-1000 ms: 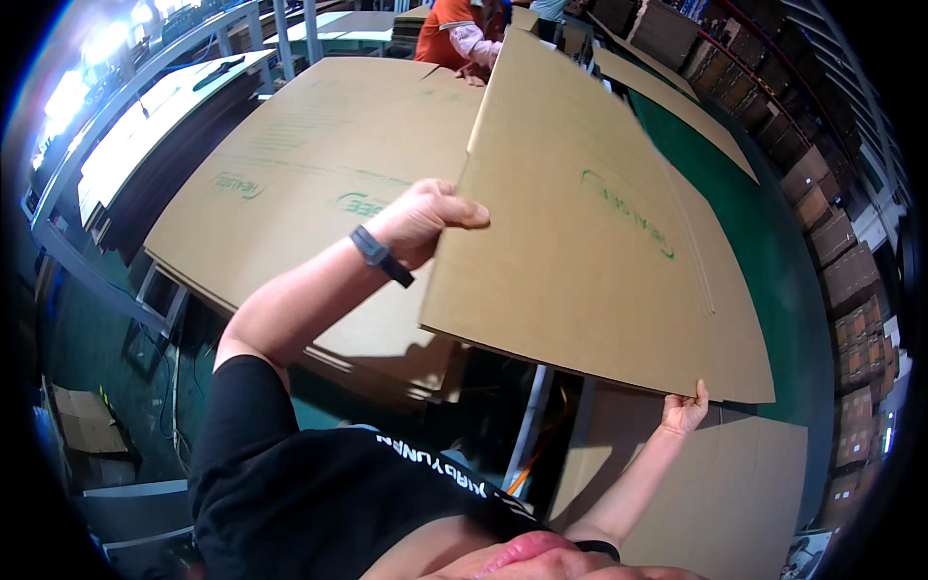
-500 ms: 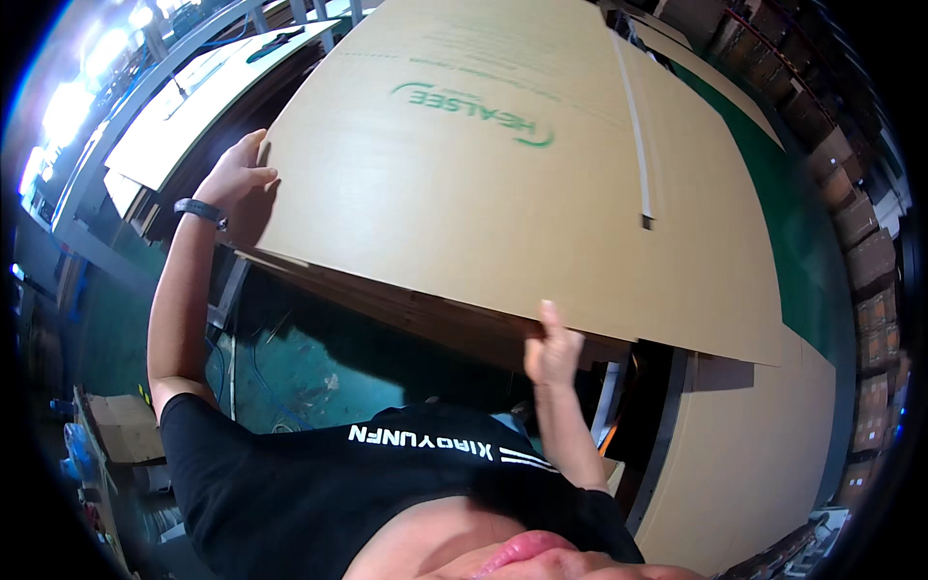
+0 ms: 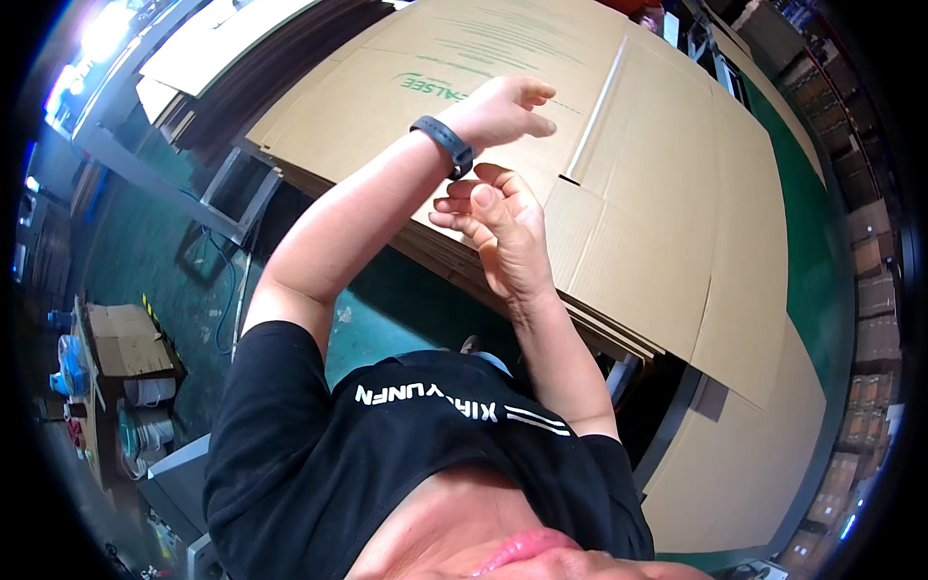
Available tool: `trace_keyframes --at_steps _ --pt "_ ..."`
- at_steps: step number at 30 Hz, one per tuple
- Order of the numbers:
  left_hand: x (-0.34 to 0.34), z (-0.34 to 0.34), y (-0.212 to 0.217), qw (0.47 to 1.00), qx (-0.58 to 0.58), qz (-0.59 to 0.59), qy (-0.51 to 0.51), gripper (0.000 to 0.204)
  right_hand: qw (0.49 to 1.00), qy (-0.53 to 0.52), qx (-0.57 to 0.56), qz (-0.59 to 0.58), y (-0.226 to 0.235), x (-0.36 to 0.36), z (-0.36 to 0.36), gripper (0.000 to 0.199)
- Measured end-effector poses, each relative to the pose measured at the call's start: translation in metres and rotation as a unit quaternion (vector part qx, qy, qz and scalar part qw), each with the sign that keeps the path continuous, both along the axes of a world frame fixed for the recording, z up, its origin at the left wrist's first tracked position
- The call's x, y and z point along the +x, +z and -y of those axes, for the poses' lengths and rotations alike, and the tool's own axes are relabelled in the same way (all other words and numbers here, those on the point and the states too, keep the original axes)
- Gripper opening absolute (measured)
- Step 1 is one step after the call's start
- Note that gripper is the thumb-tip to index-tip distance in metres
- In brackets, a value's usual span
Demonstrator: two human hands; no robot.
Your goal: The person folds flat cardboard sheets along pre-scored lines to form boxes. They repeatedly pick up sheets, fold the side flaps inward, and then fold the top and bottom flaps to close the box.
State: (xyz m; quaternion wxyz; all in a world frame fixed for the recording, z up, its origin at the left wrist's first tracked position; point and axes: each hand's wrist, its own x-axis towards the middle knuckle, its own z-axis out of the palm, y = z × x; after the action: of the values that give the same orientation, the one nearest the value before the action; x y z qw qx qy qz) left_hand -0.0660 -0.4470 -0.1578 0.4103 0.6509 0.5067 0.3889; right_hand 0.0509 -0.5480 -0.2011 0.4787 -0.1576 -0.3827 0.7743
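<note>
A large flat cardboard sheet [image 3: 657, 213] with green print lies on top of a stack of cardboard sheets [image 3: 454, 259], whose layered near edge shows below it. Over its middle hovers my left hand [image 3: 503, 114], thumb and fingers apart, holding nothing. A dark wristband [image 3: 447, 143] circles that wrist. My right hand [image 3: 505, 227] is just below and beside the band, palm turned up, its fingers loosely curled and spread with nothing in them. Whether its fingertips touch the left wrist, I cannot tell.
More cardboard [image 3: 735, 454] lies at the right, beside a green surface [image 3: 807, 242]. Pale boards [image 3: 217, 43] are stacked at the far left near a metal frame [image 3: 208, 208]. An open carton [image 3: 126, 338] stands at the left, and brown boxes [image 3: 875, 314] line the right side.
Both hands have let go of the cardboard sheet's edges. My left hand has swung right over the sheet, and my right hand has risen toward the left wrist. The sheet has settled on the stack.
</note>
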Motion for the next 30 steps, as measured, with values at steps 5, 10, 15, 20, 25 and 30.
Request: trace_keyframes --at_steps 5,10,15,20,25,30 --pt "0.064 -0.019 -0.007 0.995 0.070 -0.076 -0.013 0.057 0.993 -0.107 0.050 0.024 -0.006 0.033 -0.017 0.053" --pt "0.112 -0.041 -0.017 0.976 0.160 -0.149 -0.011 0.051 0.991 -0.131 0.022 0.027 -0.011 0.075 -0.041 0.046" --pt "0.130 -0.061 -0.031 0.954 0.234 -0.186 0.020 0.049 0.985 -0.169 0.005 0.033 -0.014 0.087 -0.059 0.044" --pt "0.148 -0.065 -0.028 0.978 0.149 -0.146 0.012 0.051 0.980 -0.196 0.015 0.006 -0.031 0.104 -0.059 0.037" --pt "0.151 -0.073 -0.049 0.982 0.160 -0.102 -0.005 0.051 0.969 -0.233 0.066 0.056 -0.040 0.109 -0.057 0.032" --pt "0.126 -0.067 -0.052 0.982 0.170 -0.084 -0.009 0.047 0.968 -0.234 0.075 0.060 -0.060 0.084 -0.049 0.037"
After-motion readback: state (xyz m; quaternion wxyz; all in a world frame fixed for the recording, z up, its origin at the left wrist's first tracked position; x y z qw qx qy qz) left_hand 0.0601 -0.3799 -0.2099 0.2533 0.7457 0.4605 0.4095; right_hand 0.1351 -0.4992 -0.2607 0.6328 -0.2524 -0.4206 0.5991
